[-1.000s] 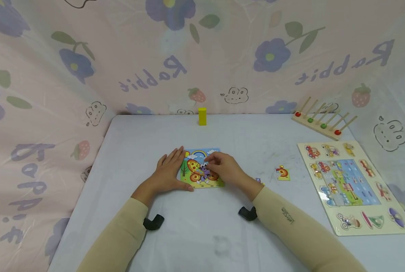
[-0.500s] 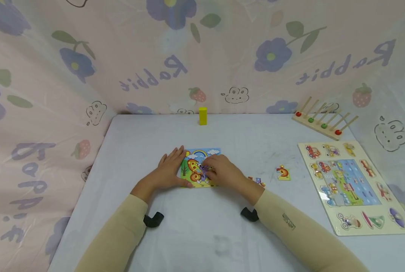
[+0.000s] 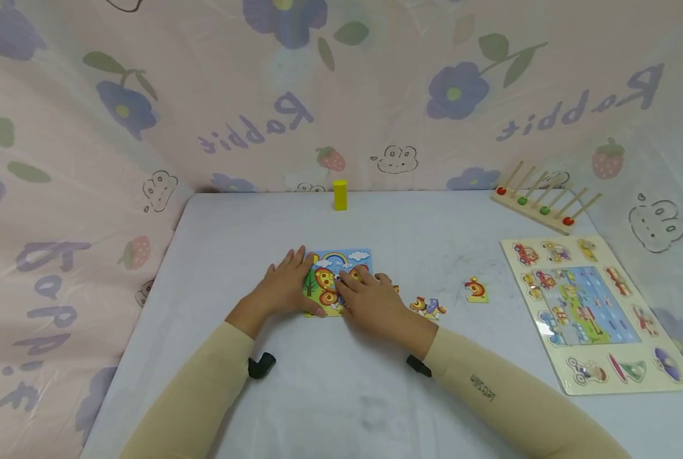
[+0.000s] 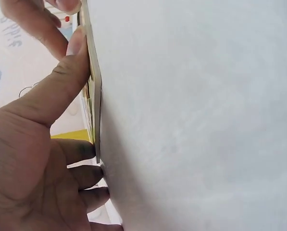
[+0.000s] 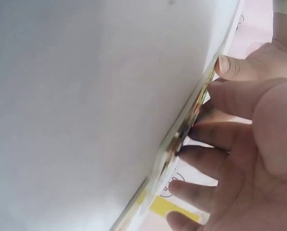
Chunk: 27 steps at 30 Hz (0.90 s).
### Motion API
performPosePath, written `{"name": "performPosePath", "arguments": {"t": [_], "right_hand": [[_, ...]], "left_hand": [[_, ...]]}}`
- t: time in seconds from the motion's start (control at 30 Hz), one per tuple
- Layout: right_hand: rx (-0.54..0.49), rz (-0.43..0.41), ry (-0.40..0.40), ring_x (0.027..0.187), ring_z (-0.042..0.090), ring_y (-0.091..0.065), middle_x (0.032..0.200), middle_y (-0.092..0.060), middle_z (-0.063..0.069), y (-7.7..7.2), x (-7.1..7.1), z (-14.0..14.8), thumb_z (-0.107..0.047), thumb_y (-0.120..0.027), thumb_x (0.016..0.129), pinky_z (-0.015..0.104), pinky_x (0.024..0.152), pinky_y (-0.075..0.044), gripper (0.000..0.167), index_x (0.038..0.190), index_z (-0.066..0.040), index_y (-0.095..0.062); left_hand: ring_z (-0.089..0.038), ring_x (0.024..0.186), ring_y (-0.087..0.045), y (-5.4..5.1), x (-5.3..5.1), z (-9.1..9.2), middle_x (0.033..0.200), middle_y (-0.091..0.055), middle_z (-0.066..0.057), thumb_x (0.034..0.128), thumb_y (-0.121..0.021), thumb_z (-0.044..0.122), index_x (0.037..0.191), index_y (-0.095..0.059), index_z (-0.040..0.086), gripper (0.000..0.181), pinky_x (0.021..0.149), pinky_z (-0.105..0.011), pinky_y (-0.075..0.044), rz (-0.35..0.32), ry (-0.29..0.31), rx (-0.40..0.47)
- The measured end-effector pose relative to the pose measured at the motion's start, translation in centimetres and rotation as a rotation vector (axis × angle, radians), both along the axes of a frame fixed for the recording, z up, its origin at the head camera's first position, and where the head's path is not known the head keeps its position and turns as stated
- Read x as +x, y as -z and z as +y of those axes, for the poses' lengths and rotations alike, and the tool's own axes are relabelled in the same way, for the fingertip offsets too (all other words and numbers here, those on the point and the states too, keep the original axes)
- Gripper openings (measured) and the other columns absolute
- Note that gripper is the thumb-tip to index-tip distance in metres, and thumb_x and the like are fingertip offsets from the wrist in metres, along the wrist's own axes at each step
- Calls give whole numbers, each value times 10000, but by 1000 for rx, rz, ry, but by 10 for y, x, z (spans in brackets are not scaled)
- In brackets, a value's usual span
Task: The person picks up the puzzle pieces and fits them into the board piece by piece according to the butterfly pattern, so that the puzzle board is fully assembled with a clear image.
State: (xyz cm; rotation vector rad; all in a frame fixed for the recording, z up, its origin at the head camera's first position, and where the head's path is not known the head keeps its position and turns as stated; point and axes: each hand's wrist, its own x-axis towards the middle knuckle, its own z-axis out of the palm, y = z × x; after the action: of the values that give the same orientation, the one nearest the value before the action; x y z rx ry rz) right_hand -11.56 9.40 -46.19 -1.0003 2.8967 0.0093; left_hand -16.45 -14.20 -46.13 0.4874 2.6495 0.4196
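A small butterfly jigsaw puzzle [image 3: 325,280] lies flat on the white table, its right part hidden under my right hand [image 3: 378,309]. That hand's fingers are spread and their tips touch the picture; the right wrist view shows them along the puzzle's edge [image 5: 179,130]. My left hand [image 3: 278,290] rests at the left side, fingers fairly straight along the border and thumb on the near edge. In the left wrist view, the thumb [image 4: 68,77] lies against the board's side [image 4: 96,106]. Loose jigsaw pieces [image 3: 427,308] lie just right of my right hand.
Farther right lies another loose piece [image 3: 476,291]. A large wooden picture board [image 3: 599,382] fills the table's right side, with a pegged wooden rack [image 3: 533,213] behind it. A yellow block [image 3: 340,196] stands at the back edge. Patterned cloth [image 3: 341,95] encloses the table.
My right hand has gone from pinching over the puzzle's middle to lying flatter, with fingers spread on its right part. More loose pieces now show beside it. The left hand stays nearly still.
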Motion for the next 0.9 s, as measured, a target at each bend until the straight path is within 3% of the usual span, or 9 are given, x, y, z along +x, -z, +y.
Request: {"name": "performPosePath", "arguments": {"t": [0.23, 0.53, 0.77, 0.9], "right_hand": [[29, -43, 50, 1498, 342, -442, 1670, -485, 56, -3, 2, -7, -389, -657, 1095, 629, 1077, -455, 581, 1604, -123, -570], [25, -105, 94, 1533, 352, -417, 1689, -454, 79, -11, 4, -13, -384, -655, 1102, 643, 1122, -400, 601, 1622, -104, -541], [31, -128, 105, 1540, 366, -407, 1692, -447, 87, -12, 2, -15, -398, -650, 1105, 657, 1143, -378, 615, 1629, -100, -529], [4, -190, 87, 1560, 351, -367, 1717, -406, 85, -9, -3, -12, -410, -627, 1112, 662, 1140, -377, 623, 1648, -117, -505]], "left_hand": [[-444, 1636, -61, -10, 1, 6, 1794, -76, -211, 768, -953, 620, 1724, -234, 8, 1344, 1201, -777, -180, -17, -14, -46], [-461, 1629, -90, -13, 1, 8, 1789, -93, -218, 779, -951, 612, 1721, -240, 2, 1328, 1186, -779, -225, -7, 0, -71], [-456, 1630, -85, -16, 2, 9, 1789, -84, -211, 780, -948, 612, 1724, -226, 3, 1335, 1193, -769, -219, -13, 7, -69], [-449, 1633, -73, -18, 3, 8, 1792, -73, -204, 788, -943, 609, 1726, -217, 7, 1330, 1200, -764, -209, -23, 5, -70]]}}
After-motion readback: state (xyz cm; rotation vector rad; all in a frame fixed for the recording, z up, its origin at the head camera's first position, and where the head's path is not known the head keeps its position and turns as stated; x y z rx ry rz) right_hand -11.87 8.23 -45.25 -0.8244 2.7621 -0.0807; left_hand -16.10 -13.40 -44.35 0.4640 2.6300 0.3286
